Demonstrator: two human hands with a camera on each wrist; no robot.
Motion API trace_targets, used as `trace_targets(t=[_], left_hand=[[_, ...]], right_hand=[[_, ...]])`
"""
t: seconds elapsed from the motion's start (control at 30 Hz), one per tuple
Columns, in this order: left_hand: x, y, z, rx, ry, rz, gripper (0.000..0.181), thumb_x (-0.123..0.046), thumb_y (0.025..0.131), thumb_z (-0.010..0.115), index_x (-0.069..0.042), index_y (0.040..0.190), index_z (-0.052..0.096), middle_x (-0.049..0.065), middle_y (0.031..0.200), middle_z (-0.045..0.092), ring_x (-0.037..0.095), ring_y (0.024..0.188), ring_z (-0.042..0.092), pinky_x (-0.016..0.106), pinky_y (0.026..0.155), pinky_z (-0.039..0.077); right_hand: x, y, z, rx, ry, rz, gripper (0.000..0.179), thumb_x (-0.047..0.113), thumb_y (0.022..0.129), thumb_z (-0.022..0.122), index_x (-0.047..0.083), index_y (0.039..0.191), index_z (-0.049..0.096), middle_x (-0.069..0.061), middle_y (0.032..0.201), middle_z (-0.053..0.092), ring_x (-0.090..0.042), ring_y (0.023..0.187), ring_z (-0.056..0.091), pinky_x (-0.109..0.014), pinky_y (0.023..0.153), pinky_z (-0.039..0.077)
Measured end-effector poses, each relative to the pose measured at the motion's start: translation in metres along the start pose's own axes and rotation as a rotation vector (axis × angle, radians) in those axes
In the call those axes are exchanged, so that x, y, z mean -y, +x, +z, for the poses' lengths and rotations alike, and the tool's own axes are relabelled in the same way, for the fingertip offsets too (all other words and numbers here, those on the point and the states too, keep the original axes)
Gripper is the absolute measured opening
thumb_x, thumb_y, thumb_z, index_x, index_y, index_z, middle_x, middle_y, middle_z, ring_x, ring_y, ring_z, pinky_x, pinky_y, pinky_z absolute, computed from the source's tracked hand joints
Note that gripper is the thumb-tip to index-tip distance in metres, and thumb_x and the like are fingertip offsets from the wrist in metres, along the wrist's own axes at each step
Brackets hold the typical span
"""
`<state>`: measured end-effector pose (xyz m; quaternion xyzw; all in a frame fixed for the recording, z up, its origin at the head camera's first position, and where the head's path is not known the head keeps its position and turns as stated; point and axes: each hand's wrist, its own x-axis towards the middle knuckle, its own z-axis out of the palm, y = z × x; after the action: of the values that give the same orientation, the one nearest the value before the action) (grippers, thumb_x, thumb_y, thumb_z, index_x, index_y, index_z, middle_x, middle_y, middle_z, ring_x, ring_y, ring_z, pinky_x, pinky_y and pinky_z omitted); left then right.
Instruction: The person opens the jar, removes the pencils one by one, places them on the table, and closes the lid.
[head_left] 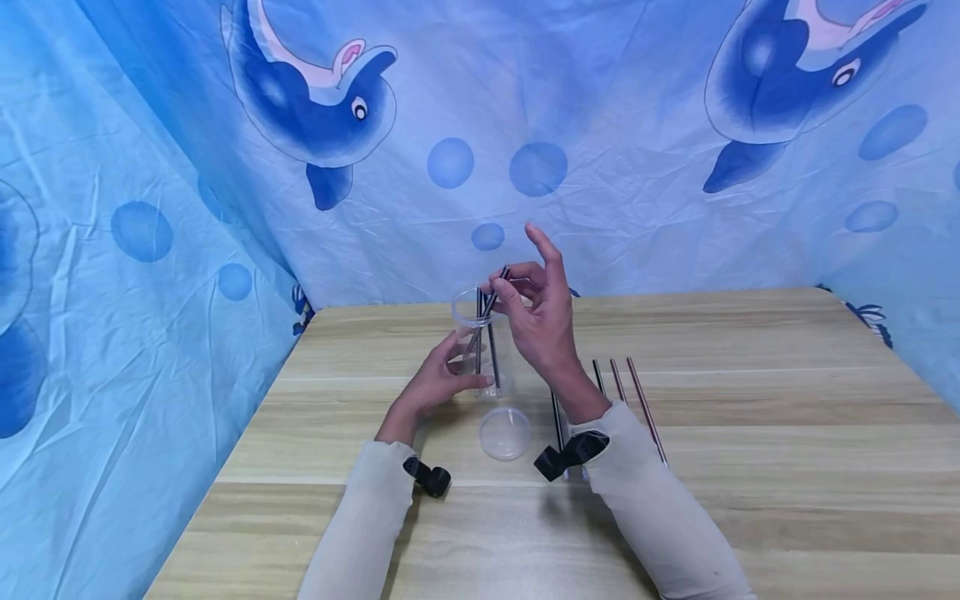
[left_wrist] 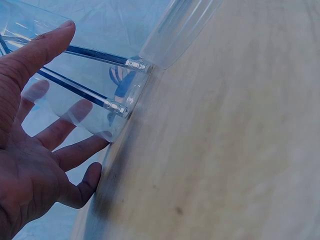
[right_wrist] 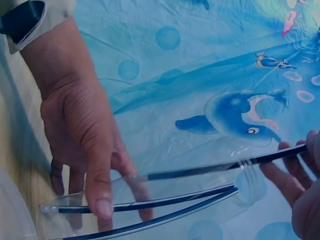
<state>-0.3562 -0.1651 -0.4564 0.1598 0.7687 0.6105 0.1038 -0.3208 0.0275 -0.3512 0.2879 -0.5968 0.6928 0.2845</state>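
Note:
My left hand (head_left: 438,379) holds a clear plastic jar (head_left: 486,367) upright on the table, thumb on the near side and fingers behind it. Two dark-striped pencils (left_wrist: 95,54) stand inside, their metal ferrules and eraser ends (left_wrist: 116,107) down at the jar's base. Above the rim, my right hand (head_left: 546,321) pinches another pencil (right_wrist: 200,172) between thumb and fingers, index finger raised. That pencil slants through the mouth, its lower end inside the jar. In front of the jar lies a round clear lid (head_left: 505,433).
Several more pencils (head_left: 647,408) lie on the wood-grain table (head_left: 750,467) to the right, partly under my right forearm. A blue dolphin-print curtain (head_left: 637,233) hangs behind the table's back edge and along its sides.

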Motion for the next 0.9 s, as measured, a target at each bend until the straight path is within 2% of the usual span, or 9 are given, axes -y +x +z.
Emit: trace_targets(t=[0.13, 0.23, 0.4, 0.5, 0.67, 0.77, 0.9], left_hand=[[-0.001, 0.0, 0.001, 0.002, -0.006, 0.003, 0.093, -0.005, 0.081, 0.082, -0.029, 0.156, 0.032, 0.017, 0.147, 0.047, 0.037, 0.135, 0.045, 0.052, 0.109, 0.039], [-0.001, 0.0, 0.002, 0.001, -0.011, -0.001, 0.093, -0.006, 0.081, 0.082, -0.031, 0.156, 0.033, 0.015, 0.147, 0.047, 0.037, 0.135, 0.046, 0.051, 0.108, 0.04], [-0.001, 0.0, 0.002, 0.013, -0.03, 0.006, 0.096, -0.004, 0.082, 0.081, -0.031, 0.158, 0.028, 0.017, 0.148, 0.046, 0.042, 0.133, 0.046, 0.055, 0.109, 0.038], [-0.003, 0.0, 0.001, 0.014, -0.031, -0.016, 0.099, -0.003, 0.082, 0.081, -0.03, 0.159, 0.025, 0.018, 0.149, 0.045, 0.042, 0.134, 0.044, 0.055, 0.109, 0.037], [-0.021, -0.007, 0.003, 0.023, -0.023, -0.041, 0.095, 0.001, 0.082, 0.078, -0.021, 0.159, 0.026, 0.019, 0.149, 0.045, 0.042, 0.136, 0.043, 0.053, 0.11, 0.037], [-0.033, -0.014, 0.005, 0.03, -0.014, -0.033, 0.092, 0.0, 0.083, 0.077, -0.019, 0.158, 0.028, 0.02, 0.148, 0.046, 0.042, 0.136, 0.043, 0.053, 0.11, 0.036], [-0.031, -0.012, 0.005, 0.034, 0.001, -0.044, 0.093, -0.002, 0.083, 0.079, -0.02, 0.158, 0.028, 0.019, 0.149, 0.046, 0.041, 0.136, 0.043, 0.053, 0.111, 0.035]], right_hand=[[-0.006, -0.001, -0.001, -0.02, 0.011, -0.063, 0.064, 0.0, 0.098, 0.06, 0.012, 0.153, 0.031, -0.02, 0.099, 0.063, -0.033, 0.09, 0.071, -0.042, 0.074, 0.06], [-0.008, 0.0, -0.002, -0.055, 0.026, -0.121, 0.056, 0.0, 0.098, 0.059, 0.008, 0.149, 0.036, -0.02, 0.1, 0.063, -0.027, 0.09, 0.071, -0.042, 0.074, 0.06], [-0.006, 0.003, -0.004, -0.112, 0.042, -0.226, 0.037, -0.005, 0.098, 0.056, -0.005, 0.134, 0.048, -0.022, 0.101, 0.064, -0.022, 0.091, 0.071, -0.041, 0.072, 0.061], [-0.003, 0.006, -0.006, -0.153, 0.06, -0.29, 0.028, -0.005, 0.098, 0.057, -0.01, 0.125, 0.053, -0.021, 0.1, 0.064, -0.023, 0.089, 0.071, -0.042, 0.071, 0.061], [0.006, 0.01, -0.013, -0.2, 0.063, -0.387, 0.033, 0.003, 0.098, 0.06, -0.011, 0.125, 0.048, -0.02, 0.1, 0.065, -0.024, 0.087, 0.071, -0.04, 0.068, 0.061], [0.013, 0.012, -0.018, -0.215, 0.055, -0.43, 0.036, 0.006, 0.098, 0.061, -0.011, 0.126, 0.044, -0.019, 0.101, 0.066, -0.025, 0.087, 0.072, -0.039, 0.068, 0.061], [0.022, 0.014, -0.022, -0.266, 0.073, -0.467, 0.037, 0.007, 0.098, 0.062, -0.013, 0.123, 0.043, -0.018, 0.1, 0.067, -0.026, 0.085, 0.071, -0.039, 0.067, 0.061]])
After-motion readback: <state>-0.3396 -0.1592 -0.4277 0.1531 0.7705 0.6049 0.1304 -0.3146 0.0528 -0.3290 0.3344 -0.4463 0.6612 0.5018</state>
